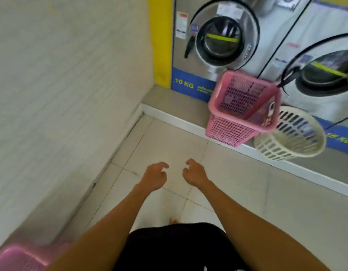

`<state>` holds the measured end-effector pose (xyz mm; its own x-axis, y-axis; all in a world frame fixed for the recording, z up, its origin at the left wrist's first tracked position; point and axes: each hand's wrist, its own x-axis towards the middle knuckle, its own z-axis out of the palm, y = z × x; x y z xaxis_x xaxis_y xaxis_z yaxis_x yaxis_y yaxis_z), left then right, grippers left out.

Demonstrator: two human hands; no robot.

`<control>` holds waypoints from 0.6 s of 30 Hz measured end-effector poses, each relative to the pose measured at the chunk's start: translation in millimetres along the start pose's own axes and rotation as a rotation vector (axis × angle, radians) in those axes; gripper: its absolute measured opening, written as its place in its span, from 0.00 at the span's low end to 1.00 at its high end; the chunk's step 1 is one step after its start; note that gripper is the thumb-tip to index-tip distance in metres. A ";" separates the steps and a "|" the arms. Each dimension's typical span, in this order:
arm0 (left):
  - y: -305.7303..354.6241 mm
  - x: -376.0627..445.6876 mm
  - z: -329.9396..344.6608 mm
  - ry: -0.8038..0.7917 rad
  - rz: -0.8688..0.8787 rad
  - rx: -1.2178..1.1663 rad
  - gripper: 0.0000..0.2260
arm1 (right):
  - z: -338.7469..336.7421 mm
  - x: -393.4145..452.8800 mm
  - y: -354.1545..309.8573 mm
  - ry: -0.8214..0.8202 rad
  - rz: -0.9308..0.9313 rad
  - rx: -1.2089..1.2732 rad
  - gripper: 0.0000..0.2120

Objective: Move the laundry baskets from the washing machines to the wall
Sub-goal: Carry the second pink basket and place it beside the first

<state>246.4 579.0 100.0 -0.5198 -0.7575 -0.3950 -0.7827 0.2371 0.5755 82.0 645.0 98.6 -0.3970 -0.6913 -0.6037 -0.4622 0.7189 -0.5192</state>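
Blue strip on washer reads "10 KG", pink basket beside

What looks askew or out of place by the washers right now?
The pink basket is tilted, its base half on the raised ledge and hanging over the floor. The white basket beside it also tips outward. Both washer doors hang open. Both hands are empty.
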 end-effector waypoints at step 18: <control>177.7 299.1 14.9 -0.276 0.088 0.112 0.18 | -221.1 173.6 102.6 0.202 0.276 0.205 0.23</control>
<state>-53.3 403.6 73.5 -0.6485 -0.5409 -0.5356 -0.7556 0.3717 0.5394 -209.7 582.6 74.3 -0.6414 -0.4562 -0.6168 -0.1569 0.8650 -0.4766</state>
